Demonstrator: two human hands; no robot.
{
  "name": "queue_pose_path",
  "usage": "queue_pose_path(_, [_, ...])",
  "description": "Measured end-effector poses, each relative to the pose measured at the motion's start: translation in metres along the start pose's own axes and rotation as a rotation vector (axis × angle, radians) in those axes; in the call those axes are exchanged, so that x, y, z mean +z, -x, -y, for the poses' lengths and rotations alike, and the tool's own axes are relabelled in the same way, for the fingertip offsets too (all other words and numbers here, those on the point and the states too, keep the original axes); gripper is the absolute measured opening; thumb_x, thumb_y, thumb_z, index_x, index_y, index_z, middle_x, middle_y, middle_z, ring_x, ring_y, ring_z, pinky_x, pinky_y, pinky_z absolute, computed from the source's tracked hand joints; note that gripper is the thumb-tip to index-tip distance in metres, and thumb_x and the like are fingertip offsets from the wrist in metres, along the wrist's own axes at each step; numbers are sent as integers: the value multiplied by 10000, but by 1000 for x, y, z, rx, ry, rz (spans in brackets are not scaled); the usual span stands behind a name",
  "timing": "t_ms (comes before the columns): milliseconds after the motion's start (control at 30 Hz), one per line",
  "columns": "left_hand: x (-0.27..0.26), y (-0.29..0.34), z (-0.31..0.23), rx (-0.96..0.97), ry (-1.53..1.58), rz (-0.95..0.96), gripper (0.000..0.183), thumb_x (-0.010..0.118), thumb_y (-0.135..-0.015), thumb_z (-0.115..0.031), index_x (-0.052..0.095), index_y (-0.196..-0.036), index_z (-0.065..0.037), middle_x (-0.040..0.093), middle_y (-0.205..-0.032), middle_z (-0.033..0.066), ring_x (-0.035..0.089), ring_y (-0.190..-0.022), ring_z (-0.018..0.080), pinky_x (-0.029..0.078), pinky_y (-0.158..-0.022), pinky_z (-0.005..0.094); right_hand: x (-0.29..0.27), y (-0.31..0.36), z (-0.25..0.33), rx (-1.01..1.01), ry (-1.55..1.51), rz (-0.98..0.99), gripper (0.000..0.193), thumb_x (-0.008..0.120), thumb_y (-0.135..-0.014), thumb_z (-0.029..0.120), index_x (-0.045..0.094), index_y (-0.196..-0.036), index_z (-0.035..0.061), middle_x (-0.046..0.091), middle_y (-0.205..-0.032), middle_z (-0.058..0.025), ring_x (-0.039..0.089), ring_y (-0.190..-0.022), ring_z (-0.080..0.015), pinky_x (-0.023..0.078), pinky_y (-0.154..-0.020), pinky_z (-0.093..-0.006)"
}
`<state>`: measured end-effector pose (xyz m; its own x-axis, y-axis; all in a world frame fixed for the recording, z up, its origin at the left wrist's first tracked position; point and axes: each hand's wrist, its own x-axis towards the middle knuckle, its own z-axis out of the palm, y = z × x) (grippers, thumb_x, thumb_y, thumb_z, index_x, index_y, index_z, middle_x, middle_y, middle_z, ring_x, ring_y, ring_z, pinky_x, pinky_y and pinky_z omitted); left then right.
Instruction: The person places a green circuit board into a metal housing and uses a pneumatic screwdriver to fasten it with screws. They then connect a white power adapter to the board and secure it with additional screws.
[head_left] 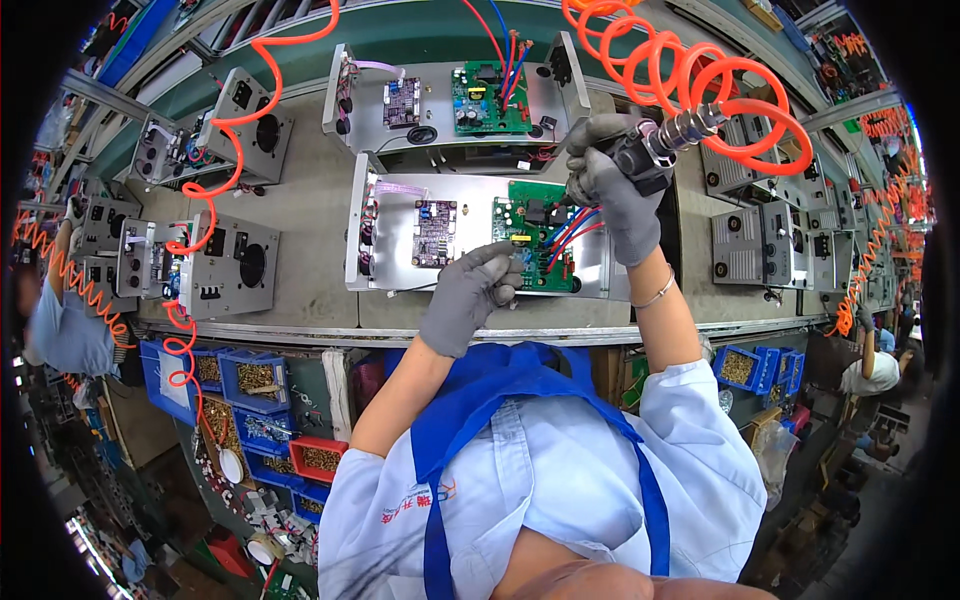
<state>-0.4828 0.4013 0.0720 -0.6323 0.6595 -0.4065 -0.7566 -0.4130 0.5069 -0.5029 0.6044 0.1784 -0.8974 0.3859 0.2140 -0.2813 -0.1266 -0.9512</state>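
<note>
An open metal chassis [400,215] lies on the bench before me, with a small purple board [434,232] and a green circuit board [535,235] inside it. My left hand [468,297], in a grey glove, rests its fingertips on the near edge of the green board. My right hand [618,185], also gloved, grips a pneumatic screwdriver [650,150] held down onto the board's upper right corner, by red and blue wires [572,228]. An orange coiled air hose [690,75] runs up from the tool.
A second open chassis [450,100] lies just beyond the first. Closed metal boxes [230,265] stand left and more boxes [745,245] right. Blue and red bins of screws [255,380] hang below the bench edge. Another person's sleeve [60,330] is at far left.
</note>
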Motion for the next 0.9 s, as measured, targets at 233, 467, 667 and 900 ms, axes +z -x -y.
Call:
queue_pose_path(233, [6, -12, -8, 35, 35, 65, 372, 541, -925, -146, 478, -1220, 71, 583, -971, 110, 566, -777, 132, 508, -634, 230, 3, 4, 27, -138, 61, 128, 217, 564, -760, -25, 598, -974, -7, 638, -839, -76, 593, -660, -97, 488, -558, -223])
queue_pose_path(467, [21, -28, -7, -58, 246, 137, 288, 512, -948, -263, 495, -1070, -3, 464, -831, 0, 462, -693, 60, 443, -549, 147, 3, 39, 67, -426, -183, -46, 432, 533, -708, 224, 535, -1111, 68, 424, -801, -87, 412, -683, -189, 387, -537, -283])
queue_pose_path(667, [31, -27, -10, -119, 228, 152, 322, 514, -945, -283, 501, -1090, 4, 496, -812, 10, 484, -662, 60, 450, -524, 154, -4, 46, 70, -421, -197, -98, 441, 532, -669, 237, 518, -1076, 66, 407, -788, -80, 410, -663, -188, 384, -533, -277])
queue_pose_path(900, [28, -39, -2, -206, 192, 237, 413, 497, -948, -343, 499, -1166, 8, 461, -763, -26, 411, -623, 48, 381, -500, 158, -27, 41, 60, -453, -216, 40, 361, 511, -770, 124, 494, -1121, 42, 570, -972, -159, 550, -774, -201, 497, -694, -348])
